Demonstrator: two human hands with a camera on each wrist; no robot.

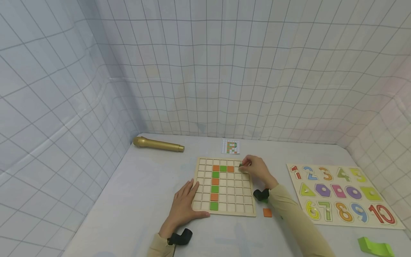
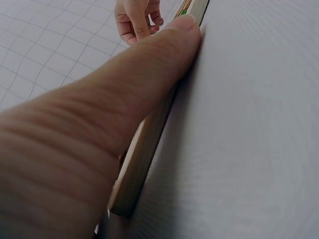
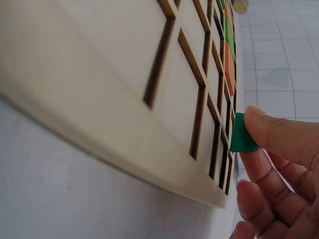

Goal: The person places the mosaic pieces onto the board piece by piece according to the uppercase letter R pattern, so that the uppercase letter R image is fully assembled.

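A wooden grid board lies on the table, with orange and green square tiles forming a column and a short row in its cells. My left hand rests at the board's lower left corner, fingers straight along the left edge and thumb along the front edge. Over the board's upper right part, my right hand pinches a small green tile between thumb and finger. In the right wrist view this tile is held tilted, close to the grid, and one side looks curved. Whether it touches the board I cannot tell.
Behind the board lies a small pattern card. A gold microphone is at the back left. On the right are a number and shape puzzle board and a green block. A loose orange tile lies near the right forearm.
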